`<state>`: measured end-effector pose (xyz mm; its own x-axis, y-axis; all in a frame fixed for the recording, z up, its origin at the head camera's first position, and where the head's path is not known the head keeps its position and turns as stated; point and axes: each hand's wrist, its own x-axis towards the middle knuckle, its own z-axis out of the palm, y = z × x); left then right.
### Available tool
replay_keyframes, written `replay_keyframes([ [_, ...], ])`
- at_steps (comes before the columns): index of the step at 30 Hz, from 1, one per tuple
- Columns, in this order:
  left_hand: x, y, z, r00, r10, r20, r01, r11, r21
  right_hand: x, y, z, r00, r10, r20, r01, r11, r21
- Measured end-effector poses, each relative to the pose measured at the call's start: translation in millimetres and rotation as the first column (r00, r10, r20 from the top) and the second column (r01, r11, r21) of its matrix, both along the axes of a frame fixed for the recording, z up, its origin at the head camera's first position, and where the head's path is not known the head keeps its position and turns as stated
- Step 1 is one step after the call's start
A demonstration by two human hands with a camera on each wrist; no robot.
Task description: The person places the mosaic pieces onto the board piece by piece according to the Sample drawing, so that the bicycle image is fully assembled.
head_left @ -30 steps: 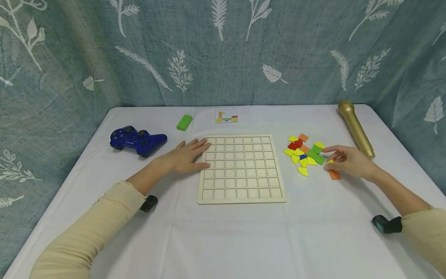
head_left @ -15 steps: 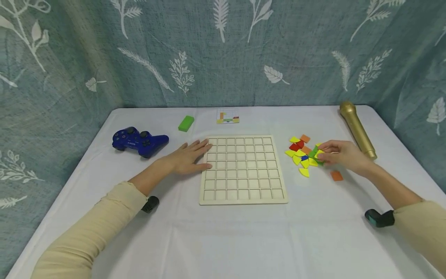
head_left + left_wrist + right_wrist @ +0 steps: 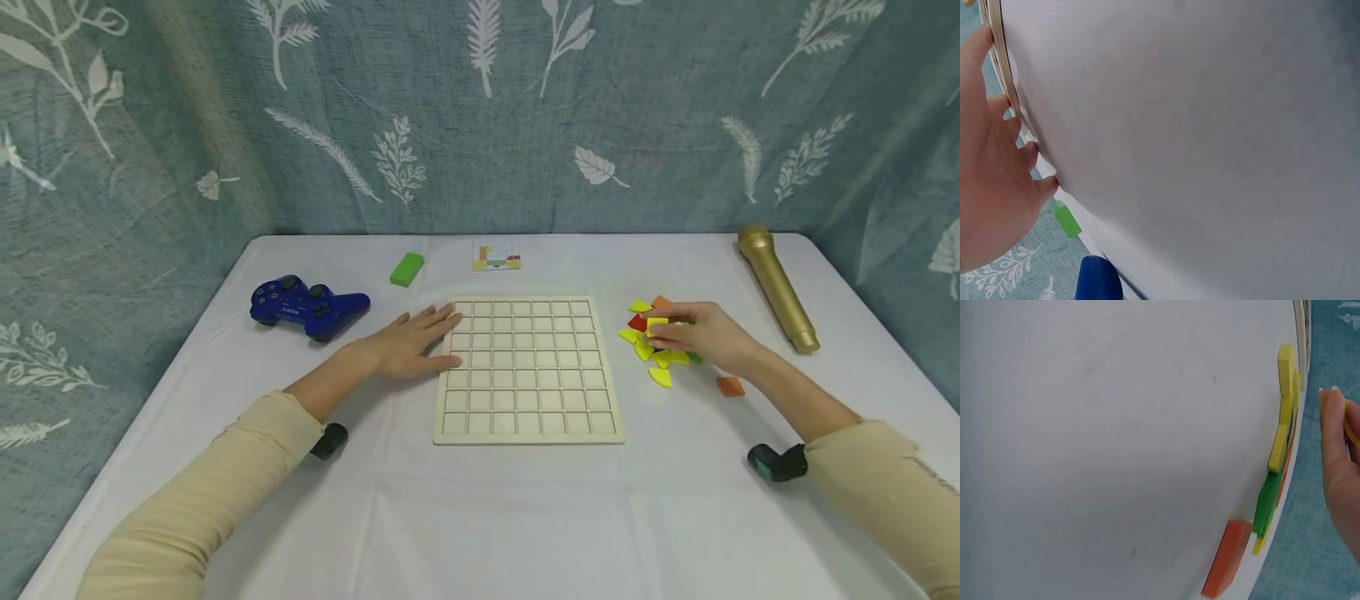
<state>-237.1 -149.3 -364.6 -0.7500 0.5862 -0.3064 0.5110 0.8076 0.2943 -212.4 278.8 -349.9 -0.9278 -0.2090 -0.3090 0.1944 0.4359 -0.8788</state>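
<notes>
With its fingers spread, my left hand [image 3: 408, 346] rests at the left edge of a pale wooden grid board [image 3: 528, 400]. In the left wrist view, the thumb and fingertips lie along the board's edge [image 3: 1002, 62]. My right hand [image 3: 708, 337] pinches a yellow square tile [image 3: 657, 326] between thumb and fingers. It is over a loose cluster of coloured tiles, hiding part of it. Yellow quarter-round tiles [image 3: 661, 378] and a red tile [image 3: 637, 322] show there. In the right wrist view, the right hand [image 3: 1341, 462] appears raised above the table.
An orange tile [image 3: 731, 387] lies apart near the right wrist. Behind the board is a small pattern card [image 3: 497, 255], with a green block [image 3: 407, 270] to its left. A blue game controller [image 3: 309, 307] sits at left, a gold microphone-shaped object [image 3: 777, 287] at right.
My right hand has moved left from beside the orange tile to over the cluster, carrying the yellow tile. The left hand stays on the board's edge. The head view has shifted slightly.
</notes>
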Motion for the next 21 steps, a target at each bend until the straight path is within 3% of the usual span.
replay_keyframes([
  [4, -0.4, 0.1, -1.6, 1.000, -0.004, -0.002, 0.003, 1.000, -0.004, -3.1, -7, -2.2, 0.999, 0.042, -0.033, -0.042, 0.999, 0.004],
  [10, -2.8, 0.6, -1.9, 1.000, -0.018, 0.004, 0.018, 1.000, -0.020, -10.6, -21, -1.0, 0.996, 0.091, -0.026, -0.088, 0.992, 0.089],
  [15, -3.7, 1.9, 0.8, 1.000, -0.019, 0.021, 0.020, 0.999, -0.045, -17.7, -38, -0.2, 0.990, 0.127, -0.064, -0.118, 0.983, 0.140],
  [21, 0.2, 3.3, 1.4, 0.999, -0.006, 0.033, 0.007, 1.000, -0.030, -24.2, -59, -1.6, 0.977, 0.189, -0.102, -0.179, 0.979, 0.100],
])
